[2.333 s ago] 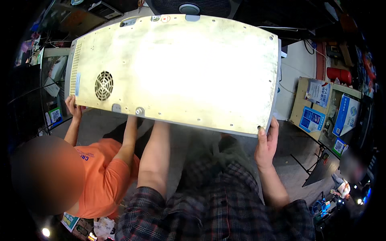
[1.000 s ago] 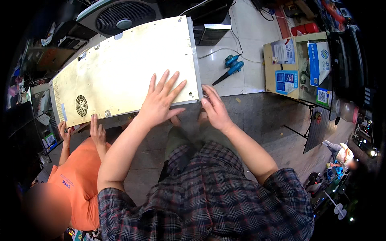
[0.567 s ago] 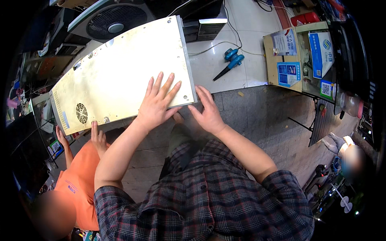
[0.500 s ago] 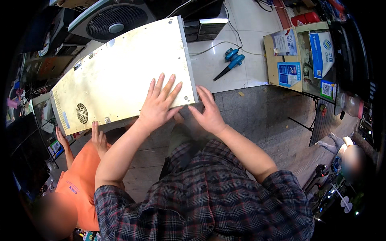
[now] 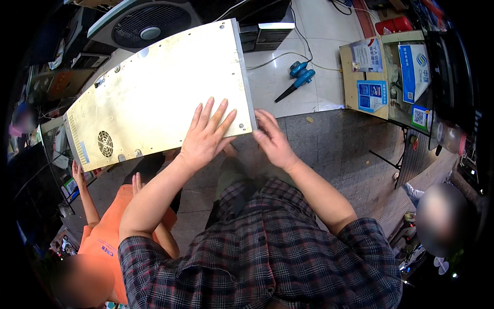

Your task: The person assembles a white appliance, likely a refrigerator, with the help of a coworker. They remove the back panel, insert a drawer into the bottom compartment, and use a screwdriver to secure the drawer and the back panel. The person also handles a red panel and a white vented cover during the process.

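Note:
A large, worn, pale-yellow metal panel (image 5: 154, 98) with a small round fan grille (image 5: 105, 143) stretches across the upper left. My left hand (image 5: 206, 135) lies flat on its face near the lower right corner, fingers spread. My right hand (image 5: 271, 139) has its fingers curled at that corner's edge. A person in an orange shirt (image 5: 110, 234) crouches at the lower left. One of that person's hands (image 5: 77, 172) reaches up to the panel's left end. Their other hand (image 5: 137, 181) hangs below the panel's lower edge, apart from it.
A box fan (image 5: 149, 28) and a dark computer case (image 5: 267, 31) stand beyond the panel. A blue handheld blower (image 5: 298, 76) and a cable lie on the pale floor. A wooden counter (image 5: 350, 77) with blue boxes stands at the right. Another person (image 5: 440, 216) is at the lower right.
The panel dropped from close in front of me to lower and leftward. My left hand went from beneath it to flat on its face. The orange-shirted person's near hand came off the lower edge.

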### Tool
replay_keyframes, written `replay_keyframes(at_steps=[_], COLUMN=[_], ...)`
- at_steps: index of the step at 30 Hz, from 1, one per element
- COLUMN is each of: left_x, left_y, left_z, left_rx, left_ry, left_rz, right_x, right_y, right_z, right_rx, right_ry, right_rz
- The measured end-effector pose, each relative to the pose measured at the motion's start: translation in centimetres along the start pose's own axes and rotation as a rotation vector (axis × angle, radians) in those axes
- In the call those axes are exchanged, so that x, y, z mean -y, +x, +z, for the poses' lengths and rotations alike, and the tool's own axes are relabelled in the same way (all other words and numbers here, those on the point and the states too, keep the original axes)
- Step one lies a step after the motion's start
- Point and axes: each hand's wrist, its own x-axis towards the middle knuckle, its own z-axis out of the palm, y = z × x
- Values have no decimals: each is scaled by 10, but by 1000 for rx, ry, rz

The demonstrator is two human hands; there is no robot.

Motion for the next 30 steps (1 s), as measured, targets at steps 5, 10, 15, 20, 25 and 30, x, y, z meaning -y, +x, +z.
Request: replay_keyframes(at_steps=[5, 10, 15, 20, 25, 30], left_x=[0, 0, 0, -5, -7, 1], left_y=[0, 0, 0, 1, -1, 25], left_z=[-3, 4, 6, 2, -8, -24], left_rx=[-2, -28, -20, -40, -17, -176], left_ry=[22, 56, 51, 36, -34, -279], left_rz=[1, 7, 2, 3, -27, -55], right_x=[-16, -12, -19, -18, -5, -5], right_y=[20, 13, 14, 5, 12, 12], right_z=[-9, 17, 23, 26, 17, 16], right_rx=[-84, -201, -221, -220, -170, -176], right_ry=[75, -135, -185, -218, -191, -191], right_rz=[59, -124, -171, -131, -99, -73])
